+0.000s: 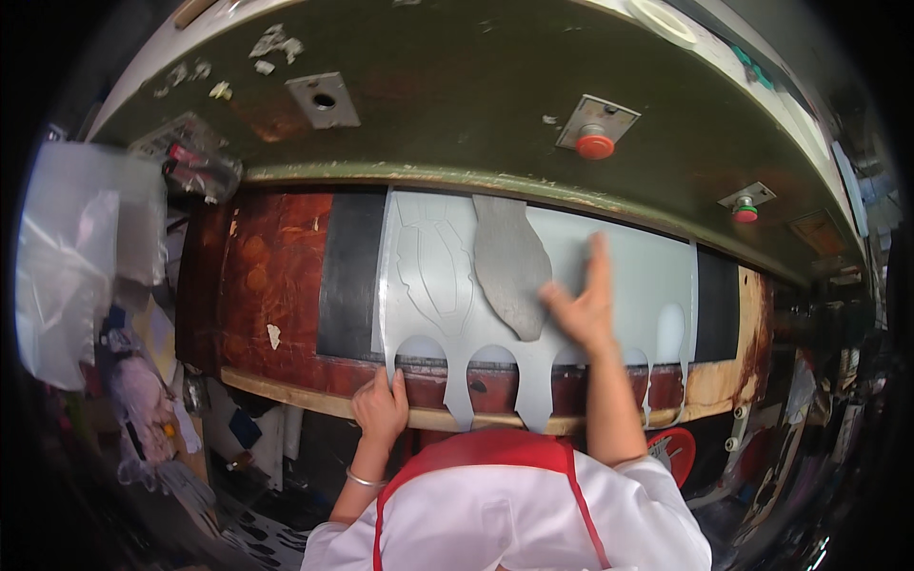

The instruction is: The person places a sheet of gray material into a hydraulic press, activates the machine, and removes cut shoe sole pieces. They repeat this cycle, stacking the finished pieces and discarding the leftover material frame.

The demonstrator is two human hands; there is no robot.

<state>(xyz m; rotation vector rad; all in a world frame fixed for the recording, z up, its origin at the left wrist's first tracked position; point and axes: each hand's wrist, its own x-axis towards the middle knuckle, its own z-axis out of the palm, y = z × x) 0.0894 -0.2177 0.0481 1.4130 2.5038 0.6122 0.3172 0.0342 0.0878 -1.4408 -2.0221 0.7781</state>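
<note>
A pale grey sheet (pixel 619 276) lies across a dark board, its near edge cut into scallops with narrow strips hanging over the front. Outlines of cut shapes show in its left part. On it lies a darker grey, sole-shaped piece (pixel 509 266), its narrow end toward me. My right hand (pixel 583 309) is just right of this piece, fingers stretched and thumb apart, holding nothing; it is slightly blurred. At the front edge, my left hand (pixel 381 404) pinches the sheet's left corner strip between thumb and fingers.
Beyond the sheet rises a green machine beam (pixel 438 114) with a red push button (pixel 594 143) and a green-collared button (pixel 745 211). The reddish-brown bed (pixel 271 276) extends left. Clear plastic bags (pixel 71 266) hang at far left. A red basket (pixel 674 452) stands below, right.
</note>
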